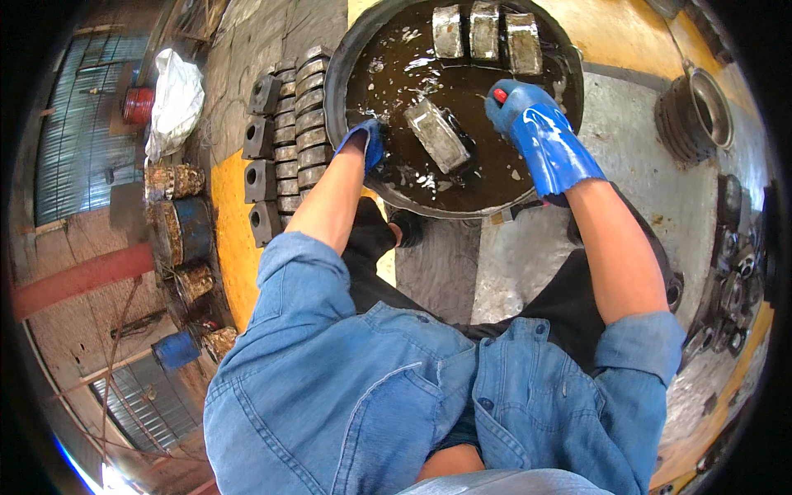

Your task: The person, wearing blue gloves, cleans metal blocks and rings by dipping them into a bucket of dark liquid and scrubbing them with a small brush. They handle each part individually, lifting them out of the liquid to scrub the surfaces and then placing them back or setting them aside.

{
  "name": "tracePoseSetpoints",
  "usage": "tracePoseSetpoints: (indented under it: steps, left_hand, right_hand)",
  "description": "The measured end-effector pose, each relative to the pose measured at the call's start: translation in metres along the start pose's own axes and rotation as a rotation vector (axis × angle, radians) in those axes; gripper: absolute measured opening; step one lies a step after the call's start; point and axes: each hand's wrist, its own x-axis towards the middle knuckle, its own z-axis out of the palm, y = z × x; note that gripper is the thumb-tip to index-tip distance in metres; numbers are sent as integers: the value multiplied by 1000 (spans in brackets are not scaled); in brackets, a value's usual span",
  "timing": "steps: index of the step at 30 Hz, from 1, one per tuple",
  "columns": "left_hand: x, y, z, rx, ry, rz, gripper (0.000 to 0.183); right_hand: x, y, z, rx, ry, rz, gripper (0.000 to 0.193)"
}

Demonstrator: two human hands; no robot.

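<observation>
A wide black round basin (331,107) in front of me holds dark, oily-looking liquid. A wet rectangular metal block (437,136) lies slanted in it, between my hands. My right hand (524,107), in a long blue rubber glove, is closed over the basin on a small red thing, of which only an end shows; its kind is unclear. My left hand (371,144), gloved in blue too, is at the basin's left rim, its fingers hidden from view. Three more metal blocks (484,31) stand side by side at the basin's far edge.
Left of the basin are rows of stacked metal blocks (310,115) and several dark blocks with round holes (259,181). Drums (186,231) and a white sack (176,95) stand farther left. At right are a wheel rim (709,107) and a pile of metal parts (730,285).
</observation>
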Motion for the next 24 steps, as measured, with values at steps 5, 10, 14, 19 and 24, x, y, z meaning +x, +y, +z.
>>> tracePoseSetpoints:
  steps: [5,10,14,19,24]
  left_hand:
    - [-65,55,-32,-2054,-219,-262,46]
    - [-106,150,-77,-1969,-271,-340,55]
    - [-97,181,-64,-2006,-225,-263,49]
    - [-83,187,-38,-2098,-66,-262,34]
    - [-72,156,-19,-1589,-11,-73,37]
  right_hand:
    - [-2,-2,-4,-45,98,-45,27]
    - [1,4,-7,-39,92,-37,28]
    - [-1,6,-4,-34,154,-61,29]
    - [-6,-1,-15,19,114,11,31]
    - [-3,2,-11,-16,126,-50,31]
